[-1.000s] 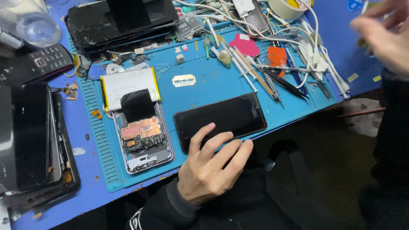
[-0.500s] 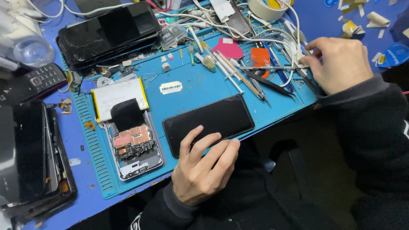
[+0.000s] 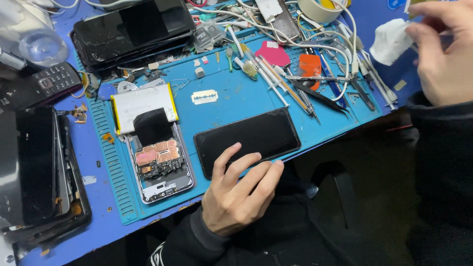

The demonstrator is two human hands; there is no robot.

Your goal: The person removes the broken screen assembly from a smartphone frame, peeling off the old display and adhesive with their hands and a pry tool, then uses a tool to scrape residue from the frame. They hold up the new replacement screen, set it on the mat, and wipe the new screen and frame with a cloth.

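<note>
Your left hand [image 3: 236, 194] lies flat, fingers spread, grip closed on nothing, fingertips pressing the near edge of the black screen panel [image 3: 247, 139] on the blue mat [image 3: 231, 98]. Your right hand [image 3: 441, 54] is up and off to the right, grip pinched on a white wipe [image 3: 390, 45]. The opened phone [image 3: 160, 165] just left of your left hand shows bare boards, battery [image 3: 143, 101] lifted out beyond it. Judging by that: teardown done, panel not yet refitted, reassembly all left.
</note>
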